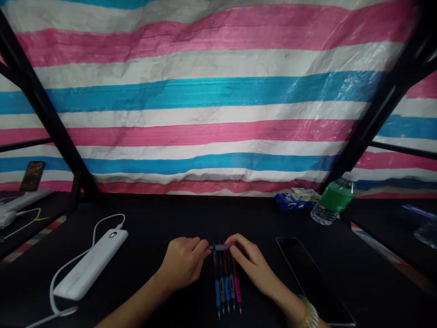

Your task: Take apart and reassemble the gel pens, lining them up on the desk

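Between my two hands a pen with a grey grip (222, 247) lies crosswise, held level. My left hand (186, 262) is closed, pinching its dark end between thumb and forefinger. With thumb and fingertips, my right hand (251, 259) grips the other end. Below it, several pens lie side by side on the black table, tips towards me: a blue pen (217, 294) at the left, others with grey and blue grips in the middle, and a pink pen (238, 291) at the right. Their far ends are partly hidden behind the held pen and my fingers.
A white power bank (92, 264) with a white cable lies at left. On the right are a dark phone (314, 278), a tilted-looking water bottle (333, 200) with a green label, and small boxes (290, 201). Black frame posts (44, 100) stand before a striped sheet (211, 95).
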Tool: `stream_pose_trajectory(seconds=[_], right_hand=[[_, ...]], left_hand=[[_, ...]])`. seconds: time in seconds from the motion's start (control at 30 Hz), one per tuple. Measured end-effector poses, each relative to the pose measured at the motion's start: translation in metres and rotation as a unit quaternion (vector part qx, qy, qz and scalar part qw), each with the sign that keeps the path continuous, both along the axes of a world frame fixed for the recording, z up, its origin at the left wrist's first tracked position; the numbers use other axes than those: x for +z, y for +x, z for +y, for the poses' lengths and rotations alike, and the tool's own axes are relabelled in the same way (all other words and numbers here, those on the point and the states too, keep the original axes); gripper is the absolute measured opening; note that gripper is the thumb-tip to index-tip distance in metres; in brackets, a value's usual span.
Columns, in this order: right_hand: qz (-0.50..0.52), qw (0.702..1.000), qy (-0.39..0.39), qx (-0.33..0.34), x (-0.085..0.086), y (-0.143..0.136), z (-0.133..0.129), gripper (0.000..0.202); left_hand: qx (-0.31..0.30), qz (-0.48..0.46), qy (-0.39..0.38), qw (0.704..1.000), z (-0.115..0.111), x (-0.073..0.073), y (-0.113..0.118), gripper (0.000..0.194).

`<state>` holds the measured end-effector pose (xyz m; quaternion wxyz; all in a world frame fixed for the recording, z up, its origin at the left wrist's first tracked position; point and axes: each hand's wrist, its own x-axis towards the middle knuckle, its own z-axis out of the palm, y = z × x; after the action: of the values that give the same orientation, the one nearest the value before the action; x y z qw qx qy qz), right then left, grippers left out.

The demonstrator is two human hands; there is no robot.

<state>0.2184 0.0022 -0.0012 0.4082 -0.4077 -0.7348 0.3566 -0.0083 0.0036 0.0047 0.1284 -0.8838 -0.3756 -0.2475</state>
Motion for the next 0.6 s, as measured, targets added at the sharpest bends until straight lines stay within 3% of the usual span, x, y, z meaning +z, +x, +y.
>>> stream_pose_trajectory(seconds=[0.07,0.17,0.37,0.6], right_hand=[[-0.007,1.0,-0.004,-0.008,-0.0012,-0.0004,0.0011,0.026],[0.025,0.999,-0.027,-0.011,-0.0026,-0.0007,0.0031,0.016],[0.059,0.994,-0.086,0.022,-0.0067,-0.0012,0.0048,0.025],[0.116,0.986,-0.113,-0.027,-0.0059,0.0,0.0078,0.017]], left_hand=[[0.001,0.0,-0.013,1.0,-0.0004,0.0007,-0.0004,0.014],[0.008,-0.013,-0.039,0.999,-0.0021,0.0026,-0.0007,0.014],[0.003,-0.061,-0.1,0.993,-0.0039,0.004,0.0005,0.011],[-0.007,-0.158,-0.184,0.97,-0.002,0.0074,-0.0028,0.011]])
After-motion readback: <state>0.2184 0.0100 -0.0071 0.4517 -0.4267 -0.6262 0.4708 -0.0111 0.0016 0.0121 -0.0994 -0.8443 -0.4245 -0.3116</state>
